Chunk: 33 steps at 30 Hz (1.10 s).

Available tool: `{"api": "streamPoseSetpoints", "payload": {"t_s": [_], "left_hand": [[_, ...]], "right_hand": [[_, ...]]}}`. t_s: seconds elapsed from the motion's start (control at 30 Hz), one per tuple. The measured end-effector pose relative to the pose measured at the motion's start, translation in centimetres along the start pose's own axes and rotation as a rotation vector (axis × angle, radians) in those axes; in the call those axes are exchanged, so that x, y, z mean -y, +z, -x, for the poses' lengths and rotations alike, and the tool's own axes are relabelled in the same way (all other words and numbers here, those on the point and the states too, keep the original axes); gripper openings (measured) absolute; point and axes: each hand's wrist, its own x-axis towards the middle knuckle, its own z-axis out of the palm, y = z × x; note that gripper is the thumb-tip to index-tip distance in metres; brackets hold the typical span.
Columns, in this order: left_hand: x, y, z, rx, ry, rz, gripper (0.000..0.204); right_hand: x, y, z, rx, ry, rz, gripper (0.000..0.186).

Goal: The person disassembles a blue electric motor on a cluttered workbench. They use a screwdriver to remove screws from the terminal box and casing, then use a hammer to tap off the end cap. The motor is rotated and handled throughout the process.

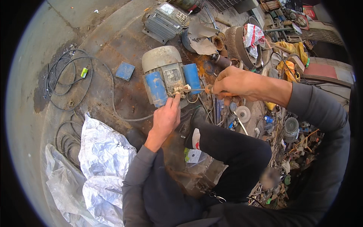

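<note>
A grey electric motor with two blue cylindrical parts on its sides lies on the ground ahead of me. Its small terminal block is exposed between those cylinders. My right hand is wrapped round a screwdriver with an orange handle, whose shaft points left to the terminals. At the near side of the block, my left hand has its fingertips pressed together against the terminals. Whatever those fingers pinch is too small or hidden to name.
Left of the motor lie a blue square cover and a coiled black cable. Another grey motor stands beyond. White sacks rest at lower left. Tools, metal parts and scrap crowd the right side. My bent leg is close by.
</note>
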Motion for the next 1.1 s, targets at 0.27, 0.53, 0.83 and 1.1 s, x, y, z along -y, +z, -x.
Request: {"api": "streamPoseSetpoints", "payload": {"t_s": [0.27, 0.53, 0.83, 1.1], "left_hand": [[-0.1, -0.2, 0.4, -0.173, 0.078, 0.128, 0.036], [0.6, -0.6, 3.2, -0.2, 0.061, 0.244, 0.023], [4.6, 0.7, 8.4, -0.175, -0.135, 0.295, 0.015], [8.9, 2.7, 13.2, -0.182, -0.316, 0.206, 0.01]], "right_hand": [[0.1, 1.6, 1.3, -0.223, -0.758, 1.199, 0.017], [0.6, 1.0, 0.2, 0.04, -0.058, 0.079, 0.026], [2.1, 0.6, -0.8, -0.019, -0.509, 1.059, 0.023], [-0.4, -0.4, -0.3, 0.138, 0.229, -0.282, 0.024]]}}
